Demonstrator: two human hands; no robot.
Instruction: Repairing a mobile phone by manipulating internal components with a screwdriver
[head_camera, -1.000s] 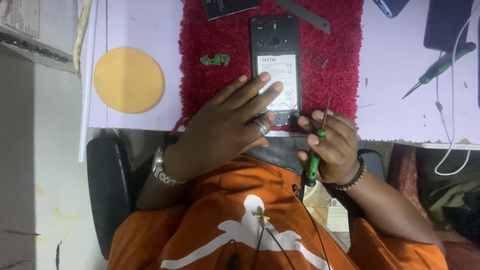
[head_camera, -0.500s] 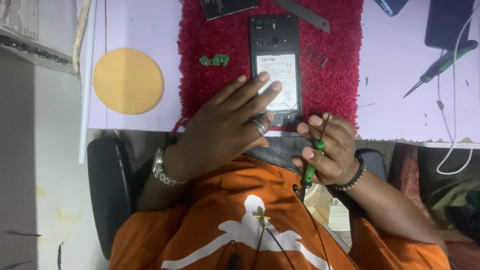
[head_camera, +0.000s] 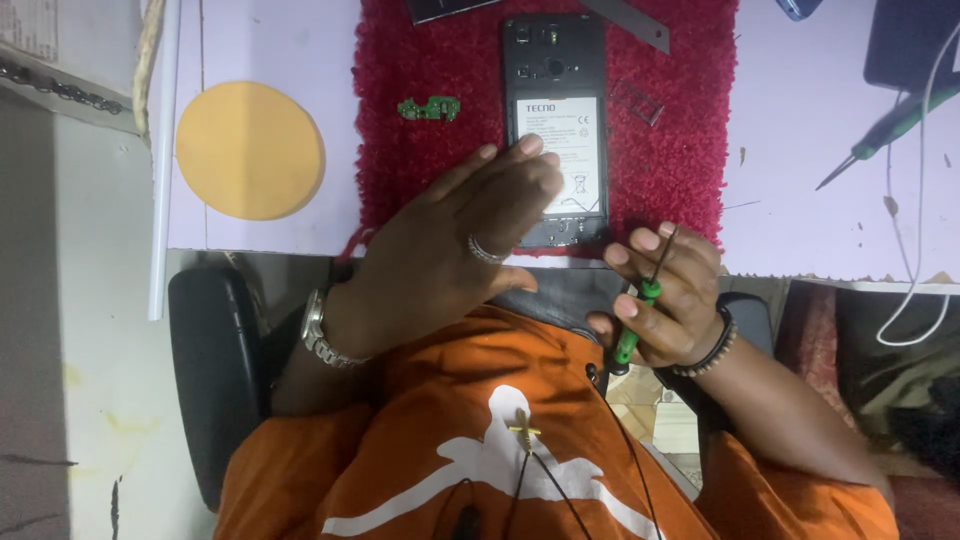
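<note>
Crimson shag mat (head_camera: 440, 160) on a pale lilac tabletop (head_camera: 800, 180), carrying an opened smartphone (head_camera: 556, 130) face down, back cover off, white-labelled battery (head_camera: 560, 150) exposed and seated in the frame. Left hand (head_camera: 450, 250): released, fingers spread flat, fingertips resting on the phone's lower left edge and pinning it to the mat; silver ring on one finger, metal watch (head_camera: 315, 325) at the wrist. Right hand (head_camera: 665, 295): clenched round a green-handled precision screwdriver (head_camera: 640, 300), thin shaft pointing toward 12 o'clock, tip just beside the phone's lower right corner, not visibly touching it; dark beaded bracelet at that wrist.

At 9 o'clock from the phone, a small green circuit board (head_camera: 430, 108) lying loose on the mat, apparently out of the handset. At 3 o'clock, a small metal tray-like part (head_camera: 637, 102), too small to identify surely. At 12 o'clock, a dark panel (head_camera: 450, 8) and a grey metal strip (head_camera: 625, 22), both cut by the frame edge. Further out at 9 o'clock, a round yellow pad (head_camera: 250, 150); at 3 o'clock, a second green screwdriver (head_camera: 885, 130) and a white cable (head_camera: 915, 250).

Judging by the layout: disassembly stage reached, cover and one board removed; battery in place, nothing refitted, reassembly entirely outstanding.
</note>
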